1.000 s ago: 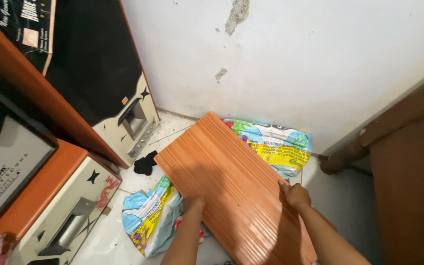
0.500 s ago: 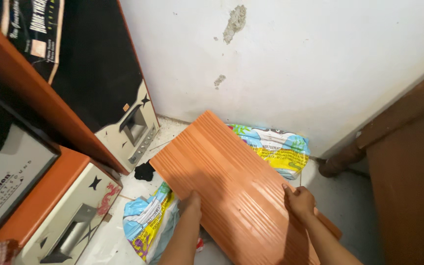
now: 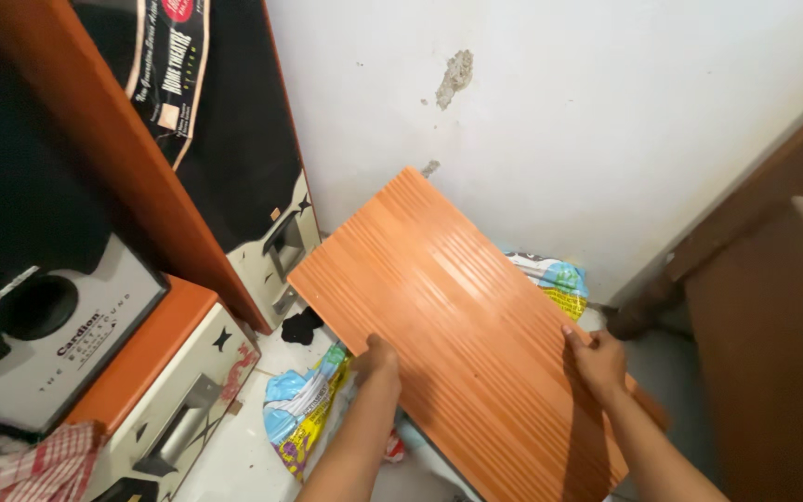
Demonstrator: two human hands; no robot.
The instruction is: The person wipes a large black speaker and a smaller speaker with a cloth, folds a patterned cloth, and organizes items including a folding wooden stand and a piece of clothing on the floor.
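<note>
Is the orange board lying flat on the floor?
No, lifted and tilted: both hands grip the orange board above the colourful bag.

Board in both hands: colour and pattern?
Orange board, fine lengthwise ridges, glossy. Head view, the only one, shows it clearly.

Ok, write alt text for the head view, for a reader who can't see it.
Two bare hands, left hand and right hand, grip the long edges of an orange ribbed board, tilted above a colourful plastic bag on the floor. Tall black-and-orange speaker cabinets stand left; a white wall rises behind.
</note>
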